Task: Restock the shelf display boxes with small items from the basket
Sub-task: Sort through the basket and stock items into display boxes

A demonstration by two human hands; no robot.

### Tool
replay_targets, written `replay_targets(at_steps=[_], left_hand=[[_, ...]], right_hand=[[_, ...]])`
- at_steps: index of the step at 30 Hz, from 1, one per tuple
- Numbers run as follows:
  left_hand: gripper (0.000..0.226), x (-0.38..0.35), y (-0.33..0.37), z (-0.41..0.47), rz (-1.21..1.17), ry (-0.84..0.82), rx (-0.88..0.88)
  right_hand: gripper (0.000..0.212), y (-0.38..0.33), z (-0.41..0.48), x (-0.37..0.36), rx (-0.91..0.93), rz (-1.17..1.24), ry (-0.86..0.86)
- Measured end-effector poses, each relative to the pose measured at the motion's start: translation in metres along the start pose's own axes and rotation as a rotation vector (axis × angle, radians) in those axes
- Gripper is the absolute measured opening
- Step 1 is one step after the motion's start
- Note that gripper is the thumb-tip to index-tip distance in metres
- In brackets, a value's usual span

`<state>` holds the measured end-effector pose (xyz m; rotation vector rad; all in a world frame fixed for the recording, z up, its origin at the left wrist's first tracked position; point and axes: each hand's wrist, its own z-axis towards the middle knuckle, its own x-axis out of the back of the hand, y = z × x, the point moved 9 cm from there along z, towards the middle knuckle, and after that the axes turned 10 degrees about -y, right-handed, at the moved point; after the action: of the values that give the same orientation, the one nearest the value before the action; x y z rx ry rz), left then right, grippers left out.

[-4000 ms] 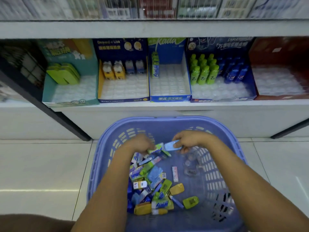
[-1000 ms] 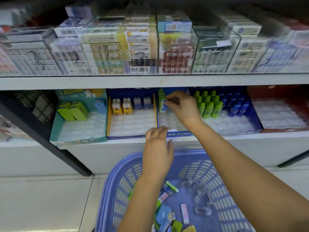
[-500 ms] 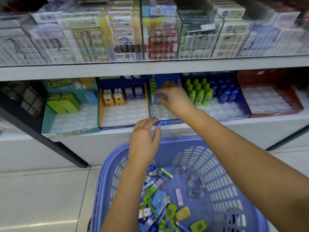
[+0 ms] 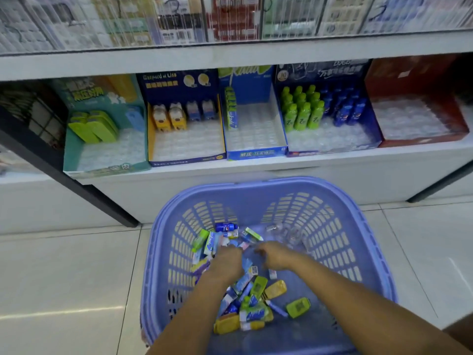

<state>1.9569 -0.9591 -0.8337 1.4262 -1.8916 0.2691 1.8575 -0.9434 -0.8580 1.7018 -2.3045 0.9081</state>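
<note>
The purple basket (image 4: 256, 186) stands on the floor below the shelf, with a pile of small items (image 4: 252, 303) on its left side. My left hand (image 4: 226, 262) is down in that pile, its fingertips hidden among the packs. Just right of it, my right hand (image 4: 275, 257) hovers over the basket floor, blurred, fingers loosely bent with nothing seen in them. On the shelf the blue display box (image 4: 256, 155) holds one row of green-blue packs (image 4: 231, 111) along its left wall.
A teal box (image 4: 105, 170), a dark blue box with yellow and blue figures (image 4: 186, 160), a bottle box (image 4: 332, 149) and a red box (image 4: 422, 142) flank it. Clear plastic cups (image 4: 289, 234) lie at the basket's far side. A black post (image 4: 76, 180) slants left.
My right hand has left the blue display box and dropped into the basket. My left hand went from the basket's far rim down into the pile. The view tilted downward.
</note>
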Motion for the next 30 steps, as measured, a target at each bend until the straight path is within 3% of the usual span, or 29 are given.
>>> replay_targets(at_steps=[4, 8, 10, 14, 16, 20, 22, 24, 26, 30], left_hand=[[0.060, -0.016, -0.007, 0.012, 0.109, 0.002, 0.073], [0.061, -0.023, -0.014, 0.019, 0.179, 0.027, 0.124], [0.062, -0.023, -0.015, 0.022, 0.177, 0.042, 0.140], [0.041, -0.017, -0.015, 0.022, 0.086, 0.105, 0.120], [0.029, -0.012, -0.022, 0.020, -0.079, 0.125, 0.118], [0.006, 0.010, -0.049, 0.013, -0.690, 0.172, 0.166], [0.020, 0.021, -0.053, 0.007, -1.129, 0.150, 0.142], [0.024, 0.037, -0.040, -0.003, -1.534, 0.076, 0.027], [0.018, 0.061, -0.024, -0.017, -1.698, 0.018, -0.092], [0.015, 0.118, 0.004, -0.049, -1.719, 0.008, -0.311]], right_hand=[[0.033, 0.003, 0.018, -0.017, 0.022, 0.089, -0.025], [0.043, -0.002, 0.032, -0.024, 0.053, 0.153, 0.004], [0.037, 0.001, 0.037, -0.023, 0.054, 0.212, 0.054], [0.022, 0.009, 0.038, -0.013, 0.057, 0.315, 0.101], [0.015, 0.011, 0.032, -0.002, 0.046, 0.325, 0.098], [0.014, 0.017, 0.010, 0.019, 0.004, 0.565, 0.002], [0.028, 0.012, -0.008, 0.036, 0.041, 0.644, -0.026], [0.029, -0.002, -0.033, 0.060, 0.129, 0.701, -0.033], [0.024, -0.017, -0.061, 0.093, 0.226, 0.690, 0.019], [0.016, -0.046, -0.130, 0.168, 0.448, 0.732, 0.263]])
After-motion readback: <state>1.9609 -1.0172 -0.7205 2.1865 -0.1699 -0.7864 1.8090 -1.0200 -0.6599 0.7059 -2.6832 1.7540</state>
